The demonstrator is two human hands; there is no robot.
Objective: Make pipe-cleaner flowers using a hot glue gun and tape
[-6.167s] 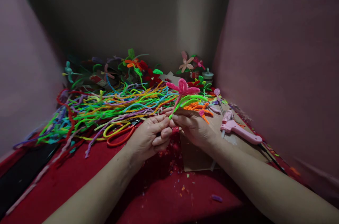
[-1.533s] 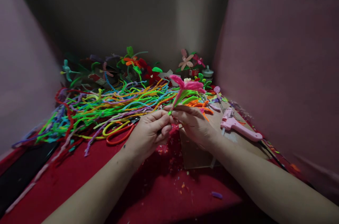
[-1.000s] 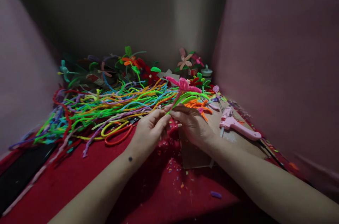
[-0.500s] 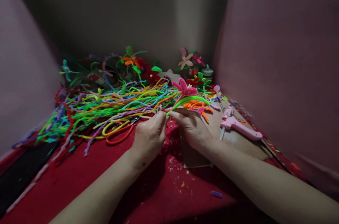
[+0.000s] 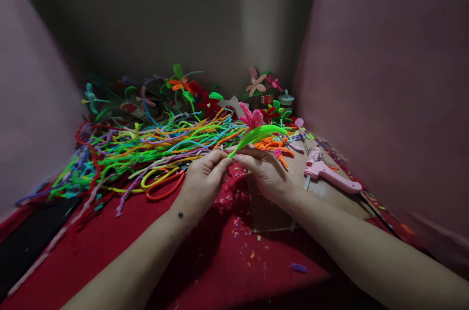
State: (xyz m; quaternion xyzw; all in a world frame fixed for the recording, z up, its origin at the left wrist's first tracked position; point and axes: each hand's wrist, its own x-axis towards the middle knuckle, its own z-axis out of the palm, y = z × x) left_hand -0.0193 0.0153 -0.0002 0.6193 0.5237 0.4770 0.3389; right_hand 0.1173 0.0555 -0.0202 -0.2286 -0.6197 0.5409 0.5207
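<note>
Between my hands is a pipe-cleaner flower with pink petals and a long bright green leaf curving out to the right. My left hand pinches the base of its stem from the left, thumb against fingers. From the right, my right hand is closed on the same stem just above, thumb pressed near the green part. The stem's lower end is hidden by the fingertips. The flower leans to the right, its green leaf in front of the petals.
Loose coloured pipe cleaners pile up behind my hands, with red-handled scissors at the near side. A pink glue gun lies on cardboard at right. Finished flowers stand along the back. Fluff scraps dot the red cloth.
The flower has been turned in my fingers, so the green leaf now faces me in front of the pink petals. My left wrist has rolled back and forth; both hands stay on the stem.
</note>
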